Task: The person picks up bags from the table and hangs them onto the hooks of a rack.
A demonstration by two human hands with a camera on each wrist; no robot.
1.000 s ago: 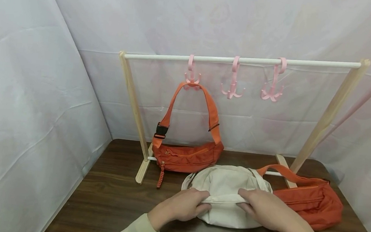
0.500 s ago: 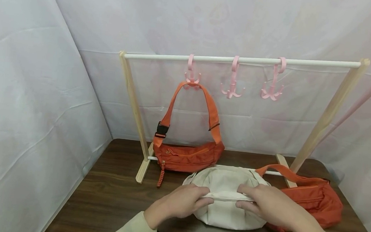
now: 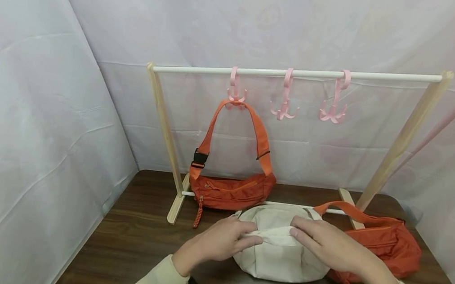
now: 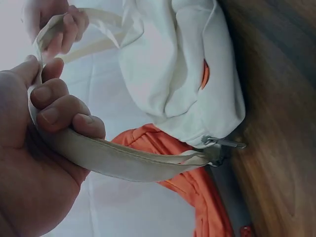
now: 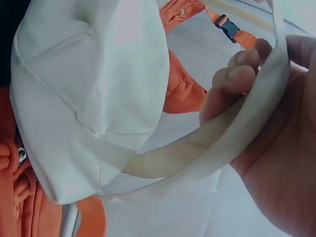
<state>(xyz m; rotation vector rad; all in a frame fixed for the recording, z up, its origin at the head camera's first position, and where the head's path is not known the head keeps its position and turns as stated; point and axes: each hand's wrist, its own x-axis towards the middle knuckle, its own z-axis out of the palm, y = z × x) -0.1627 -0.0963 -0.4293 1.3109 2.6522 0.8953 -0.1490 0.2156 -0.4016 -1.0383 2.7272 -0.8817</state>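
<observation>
A cream waist bag sits on the table in front of me, and its wide strap arches up into both hands. My left hand grips the strap on the left; in the left wrist view its fingers curl around the band. On the right, my right hand holds the strap between thumb and fingers, as the right wrist view shows the strap running through it. The strap's short stretch between the hands slopes up to the right. A zipper pull hangs at one end of the bag.
An orange waist bag hangs by its strap from the left pink hook. A second orange bag lies at the right. Two more hooks, a middle hook and a right hook, hang on the white rail.
Both hands stay on the strap. My left hand has shifted slightly left, and the right hand's fingers have risen a little. The strap between them, level before, now tilts.
</observation>
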